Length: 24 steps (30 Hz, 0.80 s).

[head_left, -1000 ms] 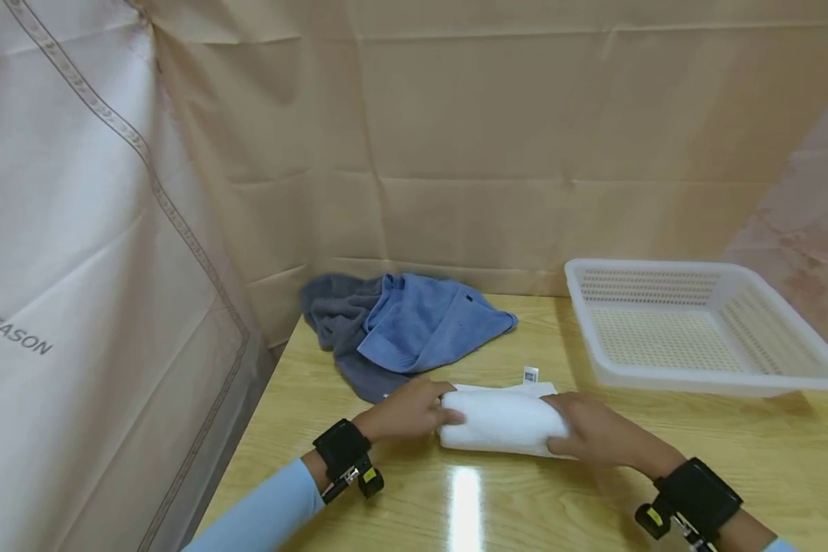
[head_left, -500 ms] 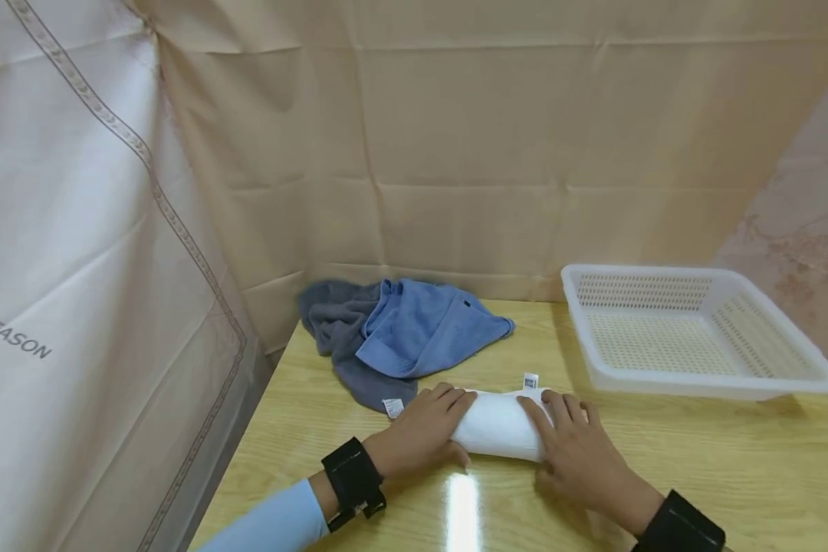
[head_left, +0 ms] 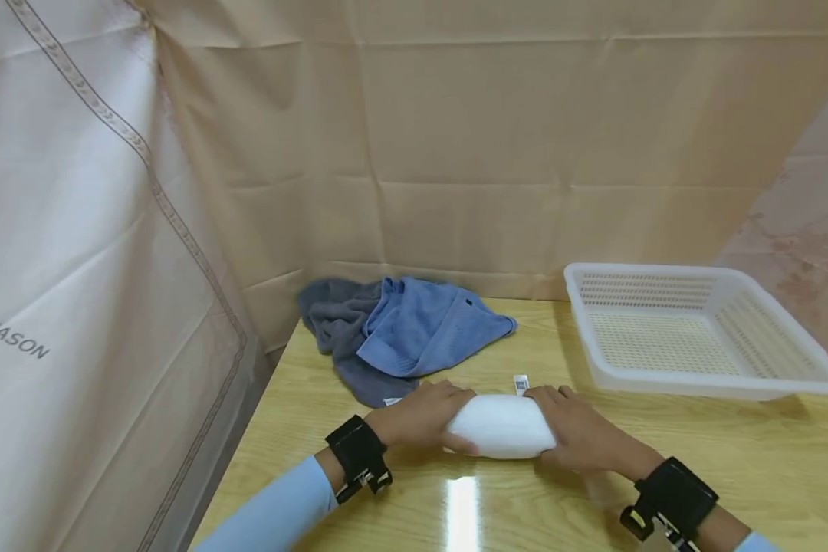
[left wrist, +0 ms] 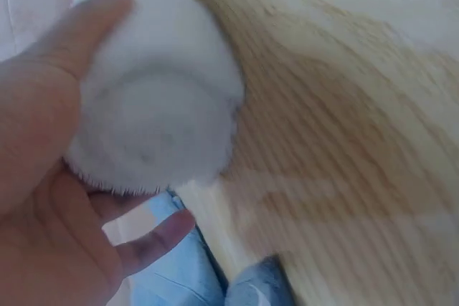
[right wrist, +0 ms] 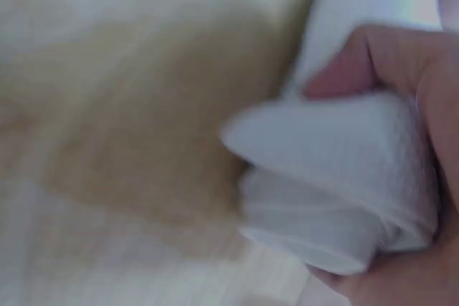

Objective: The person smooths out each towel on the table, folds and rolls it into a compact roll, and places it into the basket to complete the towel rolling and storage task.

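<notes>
A white towel (head_left: 502,426), rolled into a thick bundle, lies across the near part of the table between both hands. The left hand (head_left: 424,418) grips its left end, thumb on the near side; the left wrist view shows the spiral end of the rolled towel (left wrist: 154,127) beside the palm. At the other end the right hand (head_left: 576,431) curls round the towel, and in the right wrist view a loose flap of the towel (right wrist: 330,141) sticks out under the thumb. A small white tag (head_left: 520,384) pokes out behind the roll.
Behind the left hand lie a crumpled grey towel (head_left: 345,330) and a blue towel (head_left: 431,326) partly over it. A white perforated plastic basket (head_left: 697,383) stands at the back right of the wooden table (head_left: 379,506). Beige cloth (head_left: 469,138) hangs along the back.
Both hands have shifted their hold on the white towel, which now looks more tightly rolled, its back edge no longer showing. The other towels and the basket stay put.
</notes>
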Available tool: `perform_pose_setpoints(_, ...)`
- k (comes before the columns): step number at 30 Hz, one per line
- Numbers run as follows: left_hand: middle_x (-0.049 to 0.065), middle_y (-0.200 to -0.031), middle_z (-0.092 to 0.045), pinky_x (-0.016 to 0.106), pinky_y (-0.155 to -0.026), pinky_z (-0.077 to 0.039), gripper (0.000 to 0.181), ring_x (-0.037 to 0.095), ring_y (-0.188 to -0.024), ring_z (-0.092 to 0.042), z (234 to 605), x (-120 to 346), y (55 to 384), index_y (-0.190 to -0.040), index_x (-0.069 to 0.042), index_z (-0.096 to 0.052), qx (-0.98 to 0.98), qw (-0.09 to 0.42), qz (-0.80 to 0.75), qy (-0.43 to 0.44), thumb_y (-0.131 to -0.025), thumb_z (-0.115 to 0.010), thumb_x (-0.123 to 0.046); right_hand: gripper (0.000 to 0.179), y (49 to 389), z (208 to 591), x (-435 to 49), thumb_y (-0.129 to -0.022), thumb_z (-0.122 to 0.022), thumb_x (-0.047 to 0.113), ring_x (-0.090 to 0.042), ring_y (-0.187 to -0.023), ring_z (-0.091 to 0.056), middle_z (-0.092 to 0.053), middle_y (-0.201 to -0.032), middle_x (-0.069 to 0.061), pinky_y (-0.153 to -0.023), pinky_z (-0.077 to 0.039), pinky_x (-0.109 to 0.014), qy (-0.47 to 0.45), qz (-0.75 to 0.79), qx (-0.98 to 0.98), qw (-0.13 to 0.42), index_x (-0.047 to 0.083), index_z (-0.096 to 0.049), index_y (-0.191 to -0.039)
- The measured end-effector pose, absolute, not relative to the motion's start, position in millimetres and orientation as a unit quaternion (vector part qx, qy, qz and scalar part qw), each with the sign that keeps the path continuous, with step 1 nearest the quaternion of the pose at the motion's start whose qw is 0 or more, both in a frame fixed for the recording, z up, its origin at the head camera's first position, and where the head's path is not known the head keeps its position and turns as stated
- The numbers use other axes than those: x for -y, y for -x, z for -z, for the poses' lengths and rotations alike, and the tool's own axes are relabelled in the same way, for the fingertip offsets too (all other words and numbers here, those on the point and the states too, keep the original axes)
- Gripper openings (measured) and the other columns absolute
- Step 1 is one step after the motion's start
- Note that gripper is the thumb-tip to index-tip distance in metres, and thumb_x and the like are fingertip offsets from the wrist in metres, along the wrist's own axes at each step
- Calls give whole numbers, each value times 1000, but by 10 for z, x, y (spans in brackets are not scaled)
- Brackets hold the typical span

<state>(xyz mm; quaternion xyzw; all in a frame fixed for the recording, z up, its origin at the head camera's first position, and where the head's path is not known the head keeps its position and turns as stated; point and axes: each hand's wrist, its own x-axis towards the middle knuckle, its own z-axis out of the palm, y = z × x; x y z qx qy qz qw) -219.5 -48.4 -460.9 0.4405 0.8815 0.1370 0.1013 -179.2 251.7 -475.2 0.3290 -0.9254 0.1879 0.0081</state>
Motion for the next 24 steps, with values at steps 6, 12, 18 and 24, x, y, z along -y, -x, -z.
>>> perform_pose_setpoints(6,-7,-135,-58,42,-91,-44,68,11,-117,-55,4625,505,2146,-149,-21,-45,-868,137,-160,-449,-98,-54,-66,72,1933,4581,-2603,-73,-77,16,-21,-96,-55,-56,-114,-6,-78,-48,-33,-295,-346,857,-243,4,-45,-136)
perform_pose_setpoints(12,7,-153,-45,48,-106,-44,84,26,-137,-47,4643,422,1993,-159,-11,-31,-873,12,-31,-487,-99,-53,-66,72,1945,4546,-2591,-72,-75,14,-24,-96,-57,-56,-114,-9,-76,-49,-34,-261,-372,845,-284,5,-42,-136)
perform_pose_setpoints(18,6,-132,-59,35,-101,-47,87,21,-119,-57,4664,336,2005,-147,-9,-44,-883,0,-41,-467,-80,-86,-44,88,1744,4652,-2523,-65,-92,31,-27,-101,-55,-51,-123,-12,-79,-51,-42,-329,-202,921,-46,5,-48,-137)
perform_pose_setpoints(24,5,-125,-61,30,-96,-48,84,18,-111,-58,4646,344,2096,-143,-12,-47,-881,63,-118,-455,-72,-90,-26,106,1525,4730,-2378,-52,-101,47,-34,-104,-53,-55,-121,-16,-85,-48,-53,-328,-12,931,156,0,-55,-136)
